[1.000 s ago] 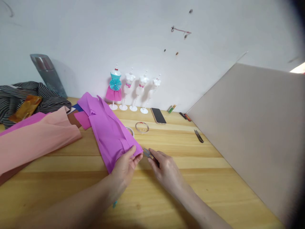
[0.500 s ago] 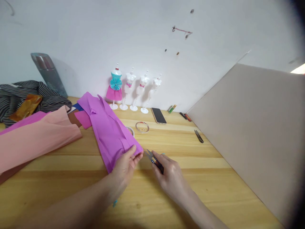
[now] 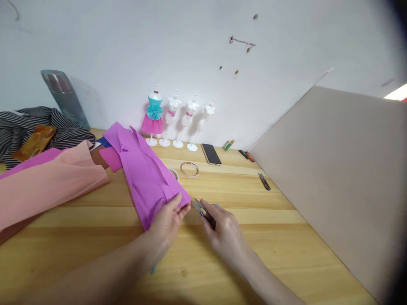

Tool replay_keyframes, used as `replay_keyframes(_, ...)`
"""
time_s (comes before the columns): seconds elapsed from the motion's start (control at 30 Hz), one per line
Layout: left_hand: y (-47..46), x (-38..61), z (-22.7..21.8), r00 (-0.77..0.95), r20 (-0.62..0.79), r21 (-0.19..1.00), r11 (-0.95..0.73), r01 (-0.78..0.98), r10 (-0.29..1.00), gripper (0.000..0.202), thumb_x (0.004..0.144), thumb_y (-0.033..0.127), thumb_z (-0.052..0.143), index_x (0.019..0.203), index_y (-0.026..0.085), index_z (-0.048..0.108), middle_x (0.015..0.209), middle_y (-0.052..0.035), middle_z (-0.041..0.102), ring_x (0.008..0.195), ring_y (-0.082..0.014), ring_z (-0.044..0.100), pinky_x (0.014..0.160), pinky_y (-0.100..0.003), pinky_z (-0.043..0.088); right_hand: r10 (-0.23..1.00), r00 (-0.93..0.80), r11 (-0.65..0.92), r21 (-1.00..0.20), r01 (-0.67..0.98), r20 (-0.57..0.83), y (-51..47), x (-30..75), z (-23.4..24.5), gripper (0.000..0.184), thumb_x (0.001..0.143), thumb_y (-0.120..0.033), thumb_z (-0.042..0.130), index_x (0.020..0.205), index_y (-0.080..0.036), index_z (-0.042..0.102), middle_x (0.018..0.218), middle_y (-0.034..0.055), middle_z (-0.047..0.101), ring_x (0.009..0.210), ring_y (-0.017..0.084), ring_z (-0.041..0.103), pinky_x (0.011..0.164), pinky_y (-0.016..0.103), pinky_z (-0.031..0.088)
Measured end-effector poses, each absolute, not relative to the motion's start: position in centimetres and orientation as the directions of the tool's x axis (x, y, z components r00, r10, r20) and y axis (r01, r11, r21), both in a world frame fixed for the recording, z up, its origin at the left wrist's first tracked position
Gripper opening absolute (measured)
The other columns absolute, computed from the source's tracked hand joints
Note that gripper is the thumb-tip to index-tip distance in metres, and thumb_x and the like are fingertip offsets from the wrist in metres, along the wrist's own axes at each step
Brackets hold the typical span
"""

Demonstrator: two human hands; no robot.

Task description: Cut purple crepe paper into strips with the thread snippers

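Note:
A sheet of purple crepe paper or thin fabric (image 3: 144,178) slants across the table toward me. Its near corner is pinched between the thumb and fingers of my left hand (image 3: 167,222). My right hand (image 3: 224,231) is closed around small thread snips (image 3: 203,213), whose blades point up and left. The blade tips are slightly apart and sit just right of the purple corner; I cannot tell whether they touch it.
Several white mini dress forms (image 3: 190,112) stand against the wall, one dressed in turquoise and pink. A phone (image 3: 211,154), a clear ring (image 3: 189,169) and other snips (image 3: 264,181) lie on the table. Peach sheets (image 3: 54,182), striped cloth (image 3: 70,131) and a bottle (image 3: 65,97) are left.
My right hand has brought the snips slightly left, nearer the corner of the purple sheet. My left hand keeps its hold in the same place.

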State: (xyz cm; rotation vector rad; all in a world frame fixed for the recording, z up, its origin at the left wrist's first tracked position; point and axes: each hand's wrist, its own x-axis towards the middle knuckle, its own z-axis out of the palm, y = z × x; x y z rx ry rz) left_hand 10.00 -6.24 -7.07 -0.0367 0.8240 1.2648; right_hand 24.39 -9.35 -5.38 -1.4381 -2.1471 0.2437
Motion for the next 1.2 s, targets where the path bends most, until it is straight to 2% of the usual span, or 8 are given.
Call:
replay_keyframes(0.63,-6.3,10.1,-7.3,0.059,-0.579,0.405,0.350,-0.845,0.813,0.012,0.084,0.001,0.057,0.075,0.008,0.061,0.069,-0.0059,0.067,0.063,-0.0134,0.066,0.063,-0.025,0.057,0.914,-0.268,0.379,-0.411,0.829,0.303,-9.1,24.3,-5.6,0.037,0.082,-0.015,0.045,0.113,-0.008,0.065,0.076,0.0106,0.069,0.064,0.020,0.066,0.058,0.028,0.051)
replay_keyframes(0.93,-6.6,10.1,-7.5,0.070,-0.565,0.391,0.342,-0.854,0.822,0.013,0.083,0.001,0.058,0.075,0.009,0.063,0.071,-0.0063,0.069,0.066,-0.0143,0.066,0.065,-0.027,0.056,0.916,-0.262,0.378,-0.437,0.816,0.305,-8.9,23.9,-6.1,0.033,0.082,-0.016,0.045,0.107,-0.010,0.066,0.078,0.0117,0.071,0.064,0.021,0.066,0.057,0.028,0.050)
replay_keyframes(1.1,-6.6,10.2,-7.2,0.082,-0.589,0.377,0.364,-0.852,0.804,0.014,0.084,0.002,0.058,0.073,0.009,0.064,0.071,-0.0067,0.069,0.065,-0.0134,0.066,0.065,-0.026,0.056,0.912,-0.242,0.379,-0.459,0.803,0.330,-8.8,23.5,-6.3,0.036,0.083,-0.017,0.047,0.113,-0.008,0.064,0.084,0.0135,0.074,0.071,0.022,0.069,0.064,0.030,0.053)
replay_keyframes(1.2,-6.5,10.1,-7.1,0.071,-0.595,0.384,0.362,-0.849,0.800,0.014,0.083,0.001,0.058,0.074,0.009,0.064,0.071,-0.0067,0.069,0.065,-0.0134,0.066,0.065,-0.026,0.055,0.914,-0.243,0.381,-0.477,0.792,0.326,-8.8,23.3,-6.3,0.034,0.082,-0.017,0.047,0.109,-0.010,0.066,0.081,0.0121,0.074,0.068,0.021,0.069,0.062,0.029,0.053)
